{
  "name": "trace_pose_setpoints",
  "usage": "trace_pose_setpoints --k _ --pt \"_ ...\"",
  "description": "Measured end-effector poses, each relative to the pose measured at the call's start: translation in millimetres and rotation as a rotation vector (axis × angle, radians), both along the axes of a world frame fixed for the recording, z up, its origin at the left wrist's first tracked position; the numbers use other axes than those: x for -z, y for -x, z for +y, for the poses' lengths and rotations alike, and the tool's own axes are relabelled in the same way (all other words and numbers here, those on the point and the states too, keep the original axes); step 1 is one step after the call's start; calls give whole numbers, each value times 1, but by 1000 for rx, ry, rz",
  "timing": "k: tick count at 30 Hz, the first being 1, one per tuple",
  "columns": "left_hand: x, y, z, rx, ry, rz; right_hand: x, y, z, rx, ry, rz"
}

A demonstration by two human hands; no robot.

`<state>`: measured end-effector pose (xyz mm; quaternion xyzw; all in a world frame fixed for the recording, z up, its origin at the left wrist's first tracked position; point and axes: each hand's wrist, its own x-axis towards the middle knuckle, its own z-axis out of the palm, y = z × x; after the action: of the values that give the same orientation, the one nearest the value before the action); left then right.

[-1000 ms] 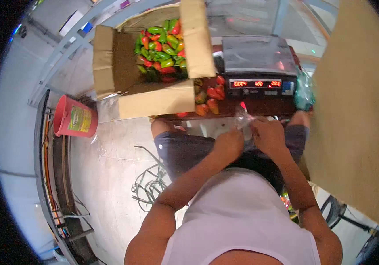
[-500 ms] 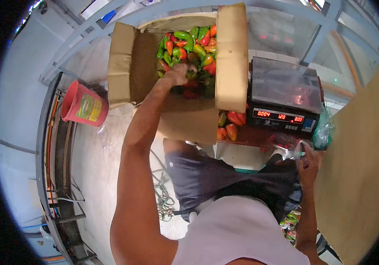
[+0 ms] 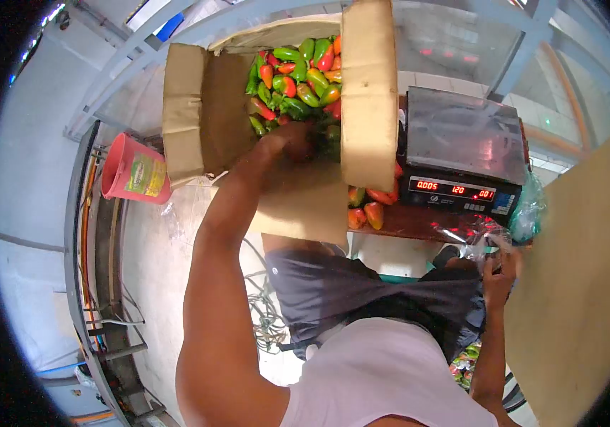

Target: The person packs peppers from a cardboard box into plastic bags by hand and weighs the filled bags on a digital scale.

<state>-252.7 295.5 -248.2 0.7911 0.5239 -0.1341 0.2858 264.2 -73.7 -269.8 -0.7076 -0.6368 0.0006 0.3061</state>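
Your left hand [image 3: 296,144] was down inside the open cardboard box [image 3: 182,114], at the near edge of the red and green peppers [image 3: 298,78]. It lay in shadow there, so you cannot tell whether its grip was spread or pressed together, or whether it had a pepper in it. Your right hand [image 3: 501,274] was well apart from it, in front of the worktop [image 3: 419,222], its grip pinching a clear plastic bag [image 3: 481,240] between thumb and fingers.

On the worktop, the digital scale [image 3: 465,139] stood to the right of the box, its display [image 3: 454,188] lit in red. A few loose peppers [image 3: 373,215] lay between box and scale, partly hidden by a flap. A green plastic bag [image 3: 528,210] sat just beside the scale's right side. Off to your left was a pink bucket [image 3: 134,169], and a tangled strap [image 3: 266,320] lay on the floor [image 3: 155,285].
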Motion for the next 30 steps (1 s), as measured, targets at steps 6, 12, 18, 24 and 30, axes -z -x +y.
trace_pose_setpoints --k 6,12,18,24,30 --pt "-34 -7 4 192 63 201 16 -9 -10 73 23 9" --pt "-33 -14 4 210 25 468 18 -9 -15 95 52 111" --pt "-35 1 14 132 157 430 28 -13 -19 77 80 157" --pt "-56 -31 -6 10 180 467 18 -12 -21 -7 98 253" --pt "-20 44 5 288 119 -297 -1 6 -15 -19 189 497"
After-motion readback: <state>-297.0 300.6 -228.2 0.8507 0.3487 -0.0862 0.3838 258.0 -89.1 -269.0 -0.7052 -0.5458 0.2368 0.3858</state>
